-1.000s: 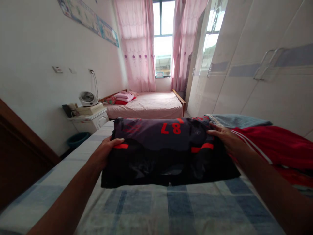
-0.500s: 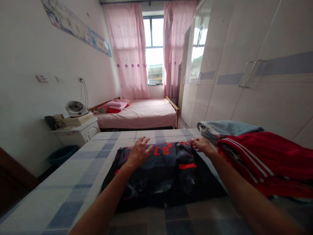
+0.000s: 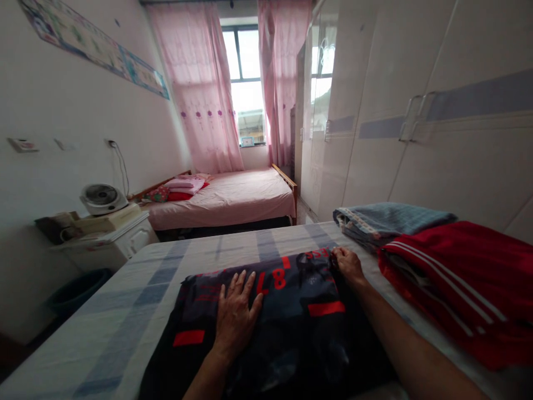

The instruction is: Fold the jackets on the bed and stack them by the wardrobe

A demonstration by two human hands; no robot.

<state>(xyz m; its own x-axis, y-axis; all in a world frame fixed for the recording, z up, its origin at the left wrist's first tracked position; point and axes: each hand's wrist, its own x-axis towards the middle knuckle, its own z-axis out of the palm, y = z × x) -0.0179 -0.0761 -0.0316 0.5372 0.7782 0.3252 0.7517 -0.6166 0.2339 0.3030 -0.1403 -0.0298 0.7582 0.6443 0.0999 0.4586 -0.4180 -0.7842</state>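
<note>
A black shirt [image 3: 275, 328] with red lettering, a red "87" and red patches lies folded on the striped bedsheet in front of me. My left hand [image 3: 238, 311] rests palm down on it, fingers spread, just left of the number. At the shirt's far right corner, my right hand [image 3: 347, 266] has its fingers closed on the edge of the cloth. The corner inside those fingers is hidden. Part of the shirt's near side is covered by my left forearm or lies beyond the bottom of the view.
To the right lie folded red clothing with white stripes [image 3: 462, 283] and folded blue denim [image 3: 400, 219]. The white and blue sheet [image 3: 120, 311] stretches left. Beyond are a pink bed [image 3: 237, 194], a nightstand [image 3: 133, 239] with a fan [image 3: 104, 197], and a white wardrobe [image 3: 383, 166].
My left hand has come down flat onto the shirt, which looks smoother and more spread out. My right hand remains at the far right corner. The view has shifted slightly to the right.
</note>
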